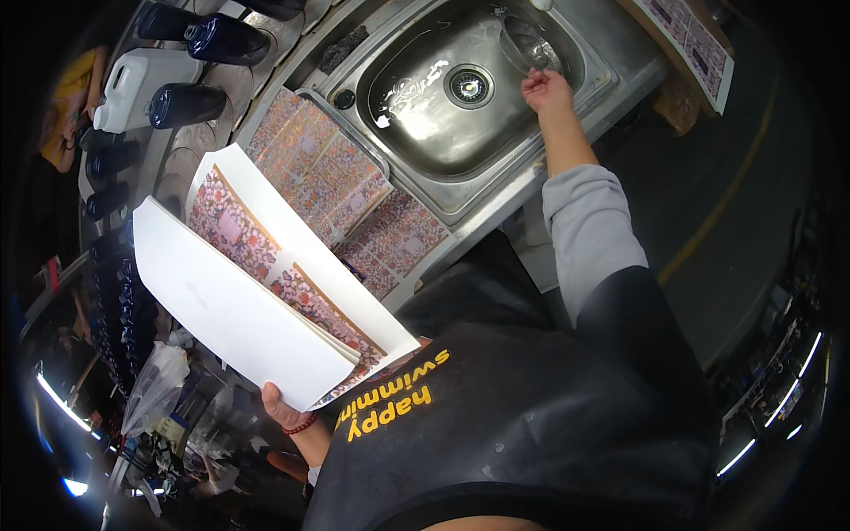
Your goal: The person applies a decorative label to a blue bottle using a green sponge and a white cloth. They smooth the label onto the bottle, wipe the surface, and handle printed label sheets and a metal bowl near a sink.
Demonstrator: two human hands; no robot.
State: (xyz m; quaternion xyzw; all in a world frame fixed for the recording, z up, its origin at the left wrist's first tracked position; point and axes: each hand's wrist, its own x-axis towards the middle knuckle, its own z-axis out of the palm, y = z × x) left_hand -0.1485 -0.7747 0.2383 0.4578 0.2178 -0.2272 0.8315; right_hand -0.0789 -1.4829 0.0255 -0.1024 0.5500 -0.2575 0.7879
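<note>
My left hand [285, 409] grips the lower edge of a few large printed sheets [239, 292]. They are white on the back, with flower-patterned panels in pink, purple and orange showing where they part. My right hand [547, 91] reaches over the steel sink [443, 124]. Its fingers are curled at the near rim of a shiny round bowl [529, 42], which leans at the sink's far right side; the exact grip is small and partly hidden. Beside the sink lie more flower-patterned sheets [310, 164], some over a metal tray's edge.
Dark blue bottles [228, 40] and a white jug [146, 84] stand on round plates at the left. A drain [469, 86] sits in the sink floor. A patterned board [686, 44] leans at the upper right. A plastic bag [158, 385] hangs at the lower left.
</note>
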